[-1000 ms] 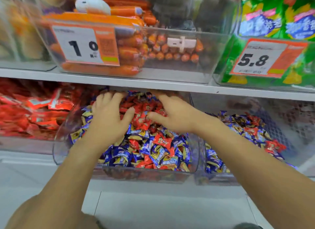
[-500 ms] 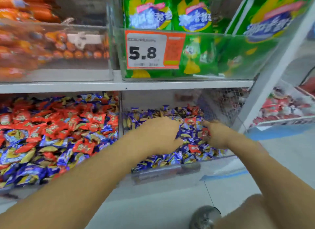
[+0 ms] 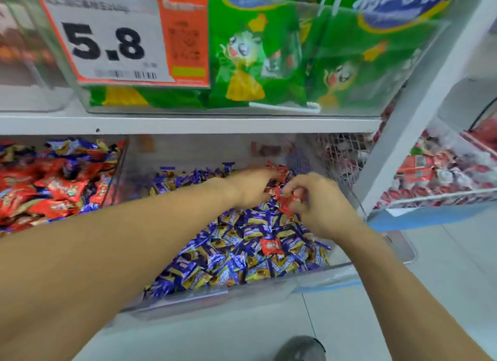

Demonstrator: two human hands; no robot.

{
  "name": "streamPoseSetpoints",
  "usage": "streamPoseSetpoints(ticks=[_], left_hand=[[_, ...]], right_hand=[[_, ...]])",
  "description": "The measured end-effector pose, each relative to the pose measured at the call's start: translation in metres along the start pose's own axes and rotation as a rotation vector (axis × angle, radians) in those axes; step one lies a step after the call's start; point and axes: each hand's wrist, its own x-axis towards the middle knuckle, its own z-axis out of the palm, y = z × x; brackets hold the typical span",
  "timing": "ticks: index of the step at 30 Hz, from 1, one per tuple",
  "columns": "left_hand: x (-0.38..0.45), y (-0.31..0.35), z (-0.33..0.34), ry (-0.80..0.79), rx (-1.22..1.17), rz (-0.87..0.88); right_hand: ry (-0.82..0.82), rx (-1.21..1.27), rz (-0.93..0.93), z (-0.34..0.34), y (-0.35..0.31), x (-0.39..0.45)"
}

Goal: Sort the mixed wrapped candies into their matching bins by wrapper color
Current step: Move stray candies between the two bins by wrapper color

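Both hands, spread over the bin's heap half a second ago, are now gathered at the frame's centre: red-wrapped candies (image 3: pixel 289 200) are pinched in the curled right hand (image 3: pixel 320 202) and the left hand (image 3: pixel 251 187), above the clear plastic bin (image 3: pixel 349 266) of mostly purple-wrapped candies (image 3: pixel 242 253), so stray reds are being pulled for re-binning.

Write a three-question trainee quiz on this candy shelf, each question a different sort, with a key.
1. True or false: the right hand pinches red wrapped candies over the clear plastic bin of mostly blue-and-gold wrapped candies.
2. Multiple choice: the lone red-wrapped candy lying among the blue ones sits (A) near the bin's front right, (B) on the floor, (C) on the upper shelf.
3. Fill in: the orange-and-white price tag above reads ___.

Key: 1 true. 2 A. 3 5.8.
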Motion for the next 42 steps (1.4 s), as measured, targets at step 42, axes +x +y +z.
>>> streamPoseSetpoints(ticks=[42], left_hand=[[0.021, -0.014, -0.033, 0.051, -0.157, -0.041]], right_hand=[[-0.110, 0.149, 0.286, 0.015, -0.007, 0.025]])
